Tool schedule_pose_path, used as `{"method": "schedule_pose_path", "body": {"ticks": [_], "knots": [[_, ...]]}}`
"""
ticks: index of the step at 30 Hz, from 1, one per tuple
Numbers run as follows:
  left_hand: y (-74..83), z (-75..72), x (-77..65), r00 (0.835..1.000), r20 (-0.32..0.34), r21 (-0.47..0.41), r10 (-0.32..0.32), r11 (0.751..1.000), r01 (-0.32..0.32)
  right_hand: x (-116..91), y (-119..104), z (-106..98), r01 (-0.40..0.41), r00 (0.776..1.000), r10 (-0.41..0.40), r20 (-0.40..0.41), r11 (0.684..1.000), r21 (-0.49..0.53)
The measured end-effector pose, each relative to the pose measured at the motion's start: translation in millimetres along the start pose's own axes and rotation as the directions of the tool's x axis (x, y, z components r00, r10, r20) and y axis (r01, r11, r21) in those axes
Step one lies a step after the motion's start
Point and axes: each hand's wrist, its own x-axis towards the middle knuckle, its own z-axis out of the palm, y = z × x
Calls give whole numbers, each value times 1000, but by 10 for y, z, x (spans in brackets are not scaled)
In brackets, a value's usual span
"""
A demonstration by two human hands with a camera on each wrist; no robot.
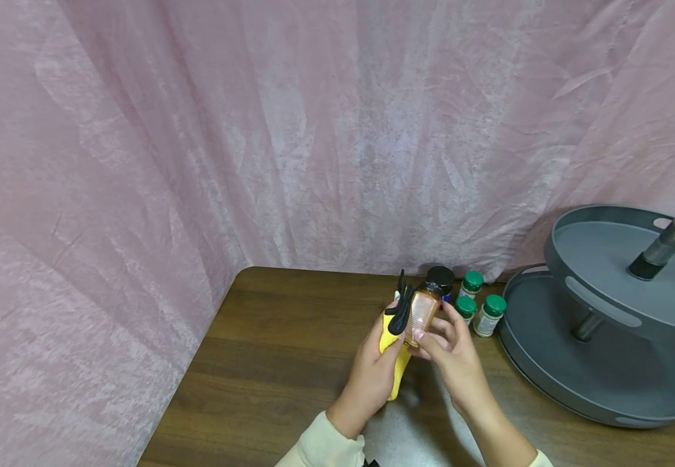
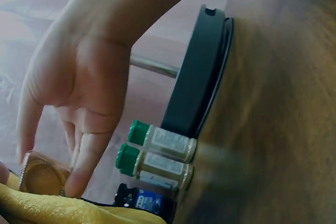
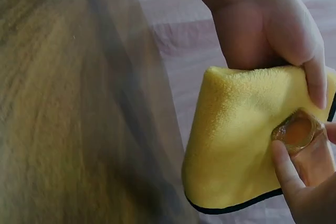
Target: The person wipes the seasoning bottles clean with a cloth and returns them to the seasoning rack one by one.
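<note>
My left hand [image 1: 372, 373] grips a folded yellow cloth [image 3: 231, 140] with black edging. Against the cloth leans a small amber glass bottle [image 1: 422, 311] with a dark cap, tilted and lifted above the table. My right hand [image 1: 454, 357] pinches this bottle between thumb and fingers near its lower end. From the left wrist view, the bottle's round base [image 2: 44, 178] shows beside the cloth, with the right hand's fingers around it. In the right wrist view, the left thumb presses on top of the cloth, just above the bottle.
Three green-capped bottles [image 1: 491, 314] and a dark jar with a black lid [image 1: 441, 279] stand behind my right hand. Farther right is a grey two-tier round tray [image 1: 624, 412] with a metal post. A pink curtain [image 1: 314, 130] hangs behind the wooden table [image 1: 267, 337].
</note>
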Motion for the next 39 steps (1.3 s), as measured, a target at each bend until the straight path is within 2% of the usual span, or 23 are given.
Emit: {"method": "schedule_pose_path", "body": {"ticks": [3,6,10,13,16,20,24,28,32,39], "knots": [[-20,11,-12,1000,15,6,7,1000,-7,5,-20,1,-18,1000,17,-19,997,-73],[-27,-3,-10,1000,-7,9,22,1000,-22,-5,-7,23,-24,1000,22,-12,978,-209],[-21,-35,21,998,-63,-35,31,999,-33,-35,63,73,66,996,-45,72,945,-320],[-13,-69,49,994,-111,-99,17,995,-28,-58,99,105,139,984,-96,153,942,-305],[-13,-107,69,989,-146,-143,3,989,-24,-76,105,110,164,972,-106,208,946,-281],[-23,-143,94,988,-156,-180,-9,983,-19,-92,112,113,182,963,-114,245,943,-278],[-21,-155,118,986,-165,-192,6,981,-39,-106,113,140,159,966,-92,241,948,-275],[-3,-135,115,987,-155,-140,44,988,-66,-117,103,175,104,977,-52,208,964,-247],[4,-100,88,989,-124,-51,83,995,-90,-108,103,187,95,982,-57,178,973,-211],[-16,-35,23,988,-47,68,150,987,-146,-73,83,130,64,995,-51,88,987,-147]]}}
